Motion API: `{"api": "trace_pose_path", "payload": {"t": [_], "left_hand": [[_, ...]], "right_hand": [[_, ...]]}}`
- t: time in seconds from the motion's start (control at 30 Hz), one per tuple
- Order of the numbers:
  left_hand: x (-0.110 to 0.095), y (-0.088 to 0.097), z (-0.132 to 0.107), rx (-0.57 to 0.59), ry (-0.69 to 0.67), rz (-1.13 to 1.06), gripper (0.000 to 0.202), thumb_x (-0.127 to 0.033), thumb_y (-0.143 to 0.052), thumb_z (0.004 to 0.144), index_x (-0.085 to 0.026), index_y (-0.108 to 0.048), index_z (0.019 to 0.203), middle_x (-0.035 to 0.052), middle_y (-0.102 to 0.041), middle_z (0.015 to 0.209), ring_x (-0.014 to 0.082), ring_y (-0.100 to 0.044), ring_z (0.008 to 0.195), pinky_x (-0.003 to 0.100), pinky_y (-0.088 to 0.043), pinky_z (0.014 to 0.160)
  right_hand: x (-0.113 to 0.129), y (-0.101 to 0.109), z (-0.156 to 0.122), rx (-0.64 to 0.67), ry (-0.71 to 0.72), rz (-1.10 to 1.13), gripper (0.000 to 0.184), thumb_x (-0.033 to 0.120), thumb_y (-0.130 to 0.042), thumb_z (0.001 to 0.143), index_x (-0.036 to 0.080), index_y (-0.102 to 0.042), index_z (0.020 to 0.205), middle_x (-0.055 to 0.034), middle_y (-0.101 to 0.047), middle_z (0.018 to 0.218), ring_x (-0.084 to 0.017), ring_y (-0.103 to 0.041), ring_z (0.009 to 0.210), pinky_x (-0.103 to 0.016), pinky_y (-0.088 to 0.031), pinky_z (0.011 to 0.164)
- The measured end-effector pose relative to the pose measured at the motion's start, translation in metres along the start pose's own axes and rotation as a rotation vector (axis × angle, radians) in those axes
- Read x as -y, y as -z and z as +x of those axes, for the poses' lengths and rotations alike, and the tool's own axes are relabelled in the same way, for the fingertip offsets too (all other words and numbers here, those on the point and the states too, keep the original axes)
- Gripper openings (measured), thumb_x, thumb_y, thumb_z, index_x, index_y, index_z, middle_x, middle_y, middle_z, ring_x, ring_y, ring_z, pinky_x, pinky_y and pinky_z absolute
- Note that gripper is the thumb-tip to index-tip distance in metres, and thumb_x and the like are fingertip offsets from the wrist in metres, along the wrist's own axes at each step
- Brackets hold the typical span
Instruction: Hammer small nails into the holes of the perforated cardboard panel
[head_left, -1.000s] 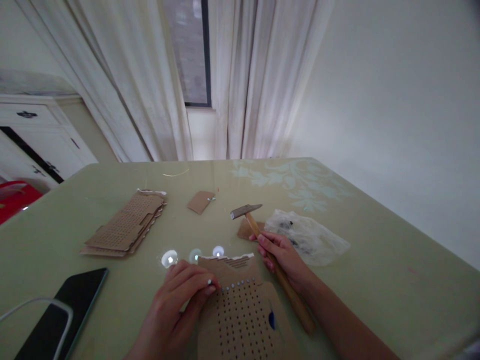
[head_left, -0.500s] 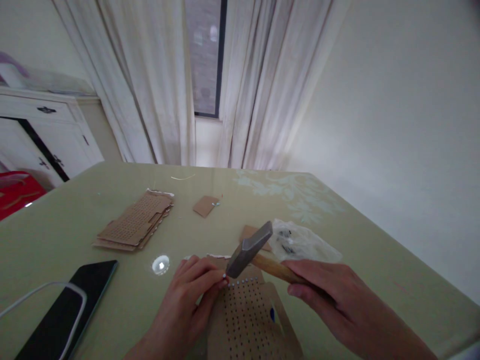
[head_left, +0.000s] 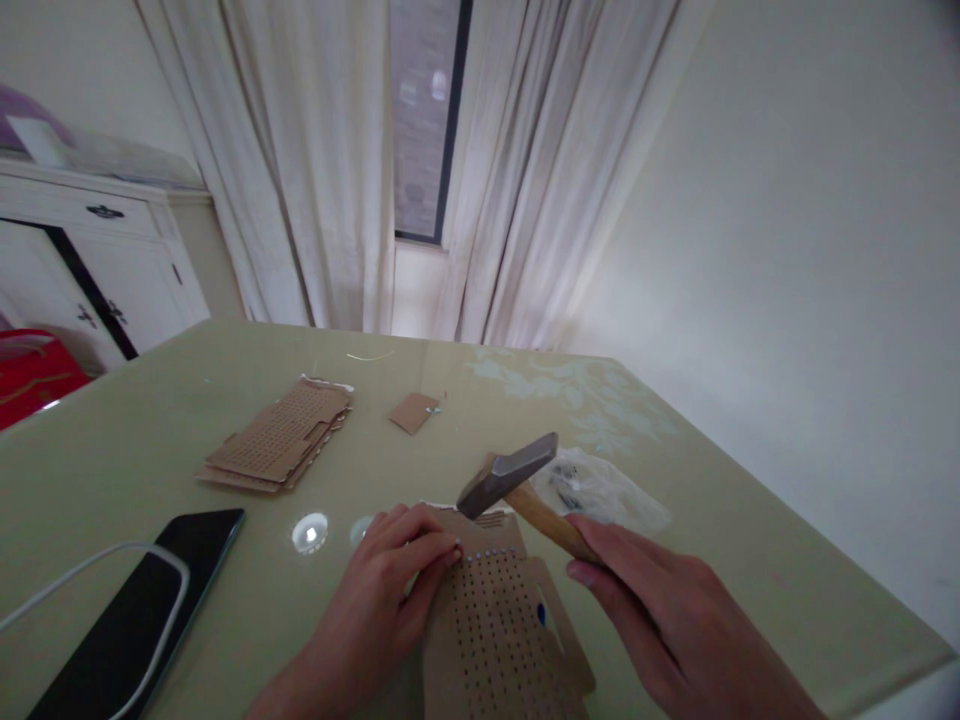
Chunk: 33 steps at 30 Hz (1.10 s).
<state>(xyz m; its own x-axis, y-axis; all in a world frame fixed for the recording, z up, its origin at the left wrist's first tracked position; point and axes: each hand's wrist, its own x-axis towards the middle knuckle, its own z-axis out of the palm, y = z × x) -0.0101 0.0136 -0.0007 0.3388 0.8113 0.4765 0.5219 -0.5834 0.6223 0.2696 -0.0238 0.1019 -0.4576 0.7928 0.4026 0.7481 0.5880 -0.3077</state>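
Observation:
A brown cardboard sheet (head_left: 495, 630) punched with rows of holes lies on the green table (head_left: 150, 440) in front of me. My left hand (head_left: 382, 600) rests on its left edge, fingertips pinched on something tiny I cannot make out at the top row. My right hand (head_left: 660, 620) grips the wooden handle of a hammer (head_left: 517, 480). The metal head hangs a little above the sheet's top edge, just right of my left fingertips.
A stack of punched cardboard sheets (head_left: 277, 445) lies at the left. A small cardboard scrap (head_left: 412, 410) sits further back. A clear plastic bag (head_left: 607, 490) with small dark parts lies right of the hammer. A dark phone (head_left: 127, 600) with a white cable lies at the near left.
My right hand lifted the hammer off the table and swung its head over beside my left fingertips; the head now sits slightly higher than half a second ago. The left hand stayed in place.

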Motion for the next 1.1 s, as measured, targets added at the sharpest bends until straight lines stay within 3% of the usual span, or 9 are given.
{"api": "trace_pose_path", "payload": {"t": [0.17, 0.33, 0.53, 0.7, 0.93, 1.1], "left_hand": [[-0.002, 0.000, 0.000, 0.040, 0.022, -0.014, 0.023, -0.018, -0.057, 0.107, -0.025, -0.075, 0.094, 0.0032, -0.073, 0.100, 0.0229, -0.066, 0.095, 0.036, -0.048, 0.086], [0.000, 0.000, -0.001, 0.020, 0.032, -0.016, 0.024, -0.024, -0.058, 0.108, -0.026, -0.078, 0.096, 0.0043, -0.073, 0.100, 0.0222, -0.068, 0.095, 0.036, -0.050, 0.086], [-0.004, 0.002, -0.001, 0.053, 0.052, -0.021, 0.024, -0.021, -0.058, 0.105, -0.022, -0.077, 0.089, 0.0064, -0.071, 0.099, 0.0232, -0.068, 0.096, 0.036, -0.054, 0.085], [-0.006, 0.002, -0.003, 0.044, 0.100, -0.049, 0.018, -0.029, -0.063, 0.104, -0.025, -0.078, 0.112, 0.0063, -0.069, 0.108, 0.0235, -0.069, 0.100, 0.038, -0.058, 0.088], [-0.005, 0.000, -0.008, 0.039, 0.154, -0.047, 0.021, -0.028, -0.074, 0.096, -0.031, -0.077, 0.117, 0.0055, -0.066, 0.119, 0.0253, -0.072, 0.106, 0.041, -0.062, 0.096], [-0.005, -0.001, -0.009, 0.003, 0.153, -0.047, 0.027, -0.028, -0.076, 0.094, -0.030, -0.076, 0.121, 0.0071, -0.067, 0.126, 0.0264, -0.073, 0.109, 0.042, -0.064, 0.096]], "right_hand": [[-0.003, -0.008, -0.006, 0.090, -0.003, -0.020, 0.027, 0.031, -0.053, 0.111, 0.025, -0.073, 0.128, -0.0098, -0.086, 0.106, -0.026, -0.083, 0.082, -0.034, -0.069, 0.074], [-0.002, -0.006, -0.007, -0.013, -0.033, -0.002, 0.026, 0.033, -0.054, 0.112, 0.024, -0.071, 0.130, -0.0126, -0.085, 0.114, -0.028, -0.084, 0.092, -0.032, -0.069, 0.076], [-0.003, -0.016, -0.015, 0.094, -0.032, 0.016, 0.027, 0.028, -0.057, 0.108, 0.027, -0.074, 0.129, -0.0096, -0.086, 0.103, -0.028, -0.084, 0.081, -0.034, -0.069, 0.072], [-0.005, -0.014, -0.018, -0.027, -0.043, 0.046, 0.027, 0.031, -0.056, 0.110, 0.026, -0.070, 0.133, -0.0110, -0.085, 0.109, -0.027, -0.084, 0.089, -0.031, -0.068, 0.075], [-0.009, -0.036, -0.023, 0.128, 0.006, -0.077, 0.033, 0.029, -0.049, 0.111, 0.024, -0.070, 0.137, -0.0118, -0.085, 0.103, -0.029, -0.084, 0.080, -0.035, -0.070, 0.071], [-0.012, -0.040, -0.029, 0.067, -0.020, -0.077, 0.036, 0.029, -0.047, 0.112, 0.023, -0.068, 0.141, -0.0136, -0.084, 0.106, -0.029, -0.084, 0.082, -0.035, -0.071, 0.073]]}}
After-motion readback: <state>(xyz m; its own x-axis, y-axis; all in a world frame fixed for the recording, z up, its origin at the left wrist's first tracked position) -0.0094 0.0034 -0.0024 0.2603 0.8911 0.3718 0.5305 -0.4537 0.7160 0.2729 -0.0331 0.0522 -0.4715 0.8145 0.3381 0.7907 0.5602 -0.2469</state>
